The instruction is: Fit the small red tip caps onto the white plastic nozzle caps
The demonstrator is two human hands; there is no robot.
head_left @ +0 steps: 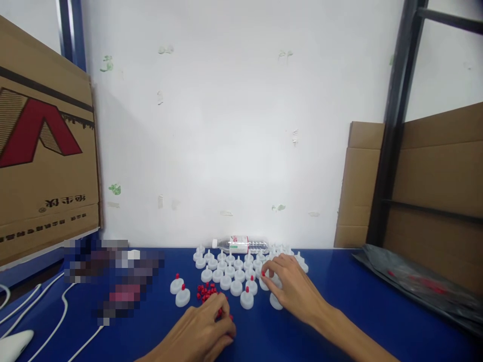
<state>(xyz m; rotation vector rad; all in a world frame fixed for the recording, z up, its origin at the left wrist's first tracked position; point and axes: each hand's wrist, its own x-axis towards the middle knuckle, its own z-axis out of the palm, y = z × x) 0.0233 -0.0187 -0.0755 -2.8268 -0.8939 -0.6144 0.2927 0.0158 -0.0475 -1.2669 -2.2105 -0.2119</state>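
Note:
Many white nozzle caps (236, 288) stand upright in a cluster on the blue table. A pile of small red tip caps (206, 290) lies in front of them. My right hand (292, 284) is at the cluster's right side, thumb and finger closed on a red tip cap (263, 274) at a white nozzle cap, whose tip is hidden. My left hand (207, 324) is down at the red pile with its fingers curled together; what they pinch is hidden. Red tips sit on several white caps, two left of the pile (182, 296) and two right of it (247, 299).
A clear plastic bottle (241, 245) lies behind the cluster against the white wall. A cardboard box (45, 151) stands at left, above white cables (64, 301) and a blurred patch. A dark plastic bag (415, 286) lies at right, near cardboard sheets (360, 186).

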